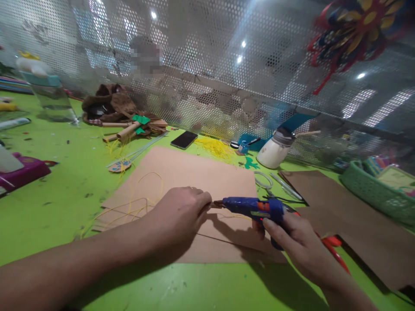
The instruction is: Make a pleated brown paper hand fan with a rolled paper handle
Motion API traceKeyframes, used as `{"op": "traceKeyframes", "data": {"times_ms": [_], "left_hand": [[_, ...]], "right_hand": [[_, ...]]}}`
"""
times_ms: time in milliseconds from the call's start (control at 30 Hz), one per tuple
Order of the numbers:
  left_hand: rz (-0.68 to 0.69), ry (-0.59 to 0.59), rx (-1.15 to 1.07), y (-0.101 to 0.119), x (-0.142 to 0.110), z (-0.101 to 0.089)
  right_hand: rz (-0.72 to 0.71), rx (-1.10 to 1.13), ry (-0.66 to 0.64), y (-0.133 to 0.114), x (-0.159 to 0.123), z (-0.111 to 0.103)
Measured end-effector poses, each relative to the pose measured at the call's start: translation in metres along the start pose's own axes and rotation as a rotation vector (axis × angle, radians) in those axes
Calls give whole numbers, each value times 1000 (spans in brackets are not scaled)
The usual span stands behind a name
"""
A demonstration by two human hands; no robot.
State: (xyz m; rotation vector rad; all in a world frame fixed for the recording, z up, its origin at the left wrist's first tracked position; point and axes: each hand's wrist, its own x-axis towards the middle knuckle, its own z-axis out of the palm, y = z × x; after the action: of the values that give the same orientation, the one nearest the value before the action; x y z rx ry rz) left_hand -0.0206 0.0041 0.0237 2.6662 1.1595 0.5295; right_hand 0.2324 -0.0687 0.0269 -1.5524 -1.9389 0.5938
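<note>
My right hand (pixel 295 237) is wrapped round the handle of a blue hot glue gun (pixel 243 206), which points left. Its nozzle meets the tip of a small, thin brown piece (pixel 213 204) pinched in the fingers of my left hand (pixel 183 211). What that piece is, I cannot make out, as my fingers cover most of it. Both hands are above stacked sheets of tan kraft paper (pixel 201 168). Loose yellow string (pixel 129 211) trails across the paper beside my left wrist.
Behind the paper lie a phone (pixel 184 140), a heap of yellow strands (pixel 214 147) and a white jar (pixel 274 151). Orange-handled scissors (pixel 335 250) and brown card (pixel 363 216) are at right, near a green basket (pixel 372 190). Rolled paper tubes (pixel 126 131) lie back left.
</note>
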Motion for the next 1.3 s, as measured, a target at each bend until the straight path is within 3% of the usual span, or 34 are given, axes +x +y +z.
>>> {"op": "traceKeyframes", "data": {"times_ms": [300, 1300], "left_hand": [[-21, -19, -27, 0, 2, -5], [-24, -5, -25, -1, 2, -3]], "right_hand": [[-37, -33, 29, 4, 1, -9], [-25, -3, 16, 5, 2, -9]]}}
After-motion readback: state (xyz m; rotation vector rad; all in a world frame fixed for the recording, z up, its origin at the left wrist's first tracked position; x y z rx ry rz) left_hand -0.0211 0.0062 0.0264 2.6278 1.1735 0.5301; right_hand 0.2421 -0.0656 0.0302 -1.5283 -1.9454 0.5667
